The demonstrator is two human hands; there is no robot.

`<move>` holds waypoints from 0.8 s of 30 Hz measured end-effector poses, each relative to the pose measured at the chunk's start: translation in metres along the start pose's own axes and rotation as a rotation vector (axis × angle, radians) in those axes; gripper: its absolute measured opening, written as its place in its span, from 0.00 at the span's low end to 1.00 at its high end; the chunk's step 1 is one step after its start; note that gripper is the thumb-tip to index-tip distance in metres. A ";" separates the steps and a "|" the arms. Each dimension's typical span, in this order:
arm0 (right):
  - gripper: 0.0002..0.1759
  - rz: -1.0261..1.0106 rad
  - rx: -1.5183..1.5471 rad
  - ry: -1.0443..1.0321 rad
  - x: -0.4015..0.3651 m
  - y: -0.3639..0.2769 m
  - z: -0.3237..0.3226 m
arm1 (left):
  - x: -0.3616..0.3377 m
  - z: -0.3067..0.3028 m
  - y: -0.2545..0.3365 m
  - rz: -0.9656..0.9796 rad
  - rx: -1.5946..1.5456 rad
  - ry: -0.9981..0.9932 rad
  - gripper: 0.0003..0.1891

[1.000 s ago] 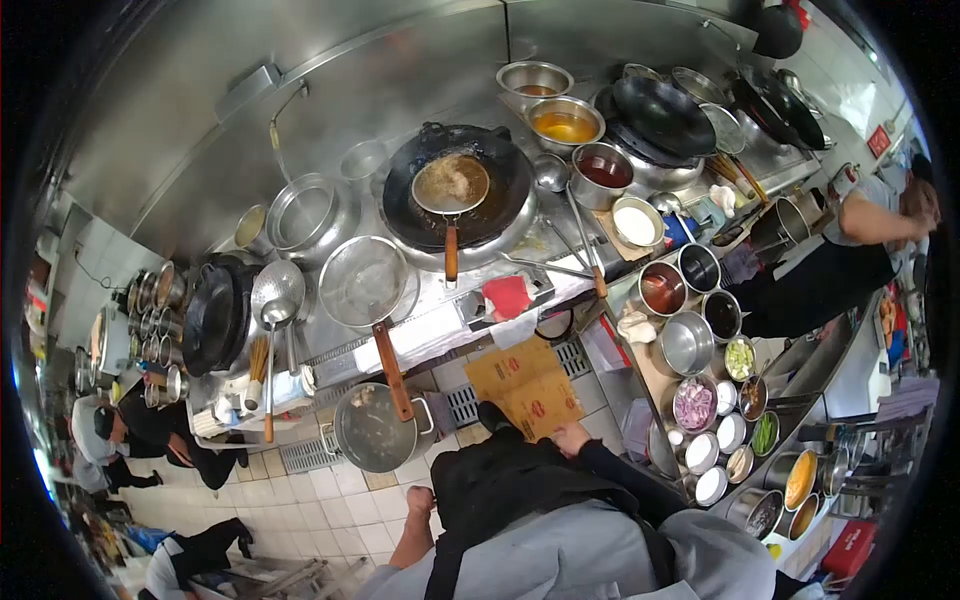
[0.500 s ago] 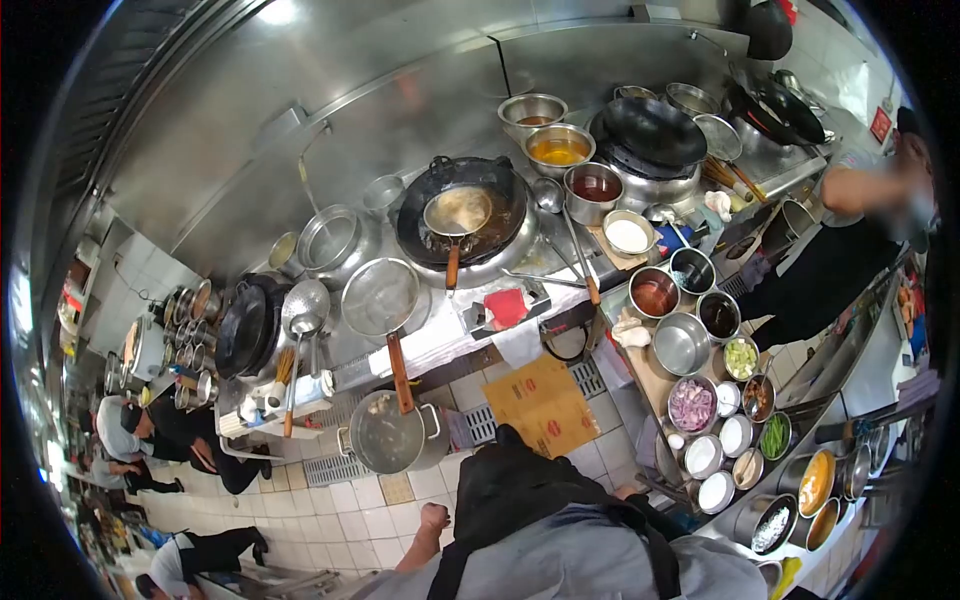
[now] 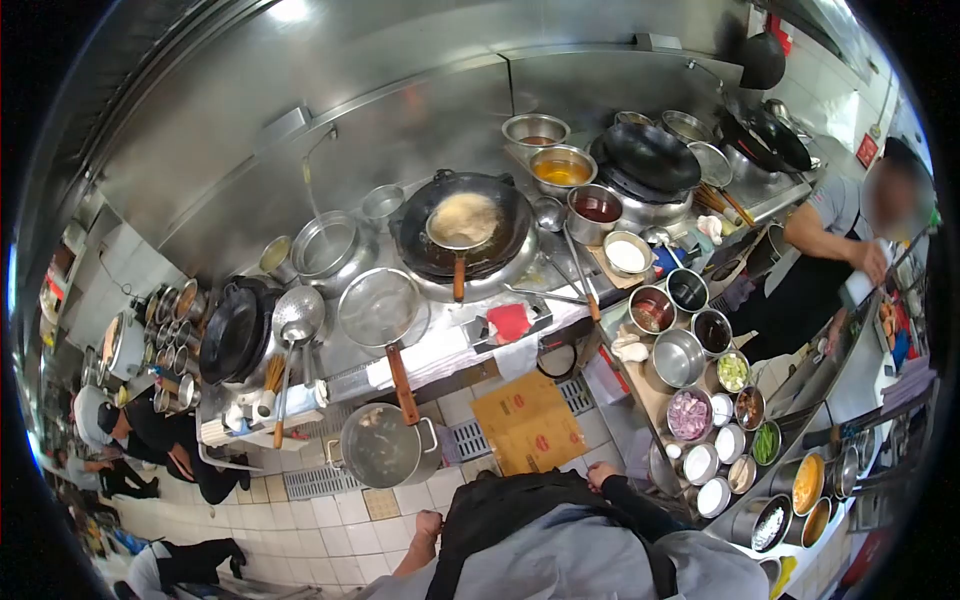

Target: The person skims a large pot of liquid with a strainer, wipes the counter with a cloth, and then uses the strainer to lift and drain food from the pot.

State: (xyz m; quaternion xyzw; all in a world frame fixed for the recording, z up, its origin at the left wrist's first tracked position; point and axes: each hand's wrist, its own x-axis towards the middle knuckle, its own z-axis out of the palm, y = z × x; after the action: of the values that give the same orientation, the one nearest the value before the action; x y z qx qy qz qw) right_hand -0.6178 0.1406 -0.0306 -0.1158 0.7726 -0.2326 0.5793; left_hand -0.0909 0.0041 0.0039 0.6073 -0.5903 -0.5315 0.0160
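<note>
My left hand hangs by my side with the fingers curled and nothing seen in them. The stockpot of cloudy liquid on the floor is nearest to it. Close to my apron on the other side is my right hand, small in view, its fingers loosely curled and apparently holding nothing. Ahead, a black wok sits on the range. A strainer with a wooden handle rests in it, amid pale, foaming contents. Neither hand touches the wok or the strainer.
A wide mesh strainer lies at the range edge, its handle over the stockpot. Cardboard covers floor tiles ahead. To the right stands a counter with sauce pots and chopped onion. A co-worker holds a pale object; others work at far left.
My right hand has come forward into fuller view, and my left hand has shifted slightly. Foam in the wok looks higher and paler. The co-worker's arm has lowered.
</note>
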 end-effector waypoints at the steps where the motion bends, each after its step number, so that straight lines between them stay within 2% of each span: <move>1: 0.13 0.022 0.012 0.005 -0.002 -0.004 0.004 | -0.002 -0.008 0.000 -0.070 -0.053 0.038 0.06; 4: 0.08 0.064 -0.025 0.044 -0.017 -0.023 0.020 | -0.004 -0.020 0.003 -0.376 -0.366 0.230 0.06; 6: 0.08 0.037 -0.103 0.047 -0.011 -0.025 0.031 | -0.007 -0.034 -0.022 -0.208 -0.237 0.187 0.06; 7: 0.07 0.002 -0.158 0.030 0.022 -0.002 0.036 | -0.011 -0.040 -0.034 -0.165 -0.198 0.158 0.05; 8: 0.07 -0.029 -0.213 0.011 0.018 -0.005 0.044 | -0.016 -0.045 -0.046 -0.121 -0.160 0.131 0.05; 10: 0.07 -0.058 -0.101 0.022 0.012 -0.012 0.061 | -0.021 -0.060 -0.066 -0.109 -0.032 0.062 0.05; 12: 0.07 -0.042 0.024 0.015 -0.033 -0.057 0.080 | -0.023 -0.071 -0.082 -0.122 0.079 0.001 0.05; 16: 0.08 -0.048 -0.071 0.019 -0.039 -0.062 0.116 | -0.019 -0.091 -0.102 -0.137 0.175 -0.060 0.05; 21: 0.10 -0.028 -0.098 0.033 -0.058 -0.062 0.144 | -0.007 -0.113 -0.111 -0.171 0.034 0.003 0.05; 24: 0.10 -0.029 -0.285 0.020 -0.059 -0.055 0.146 | -0.002 -0.117 -0.107 -0.305 -0.358 0.126 0.05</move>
State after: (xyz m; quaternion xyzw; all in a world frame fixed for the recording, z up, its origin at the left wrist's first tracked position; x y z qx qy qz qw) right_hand -0.4663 0.0871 0.0140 -0.2059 0.8017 -0.1301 0.5459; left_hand 0.0624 -0.0328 -0.0130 0.7089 -0.3859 -0.5849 0.0799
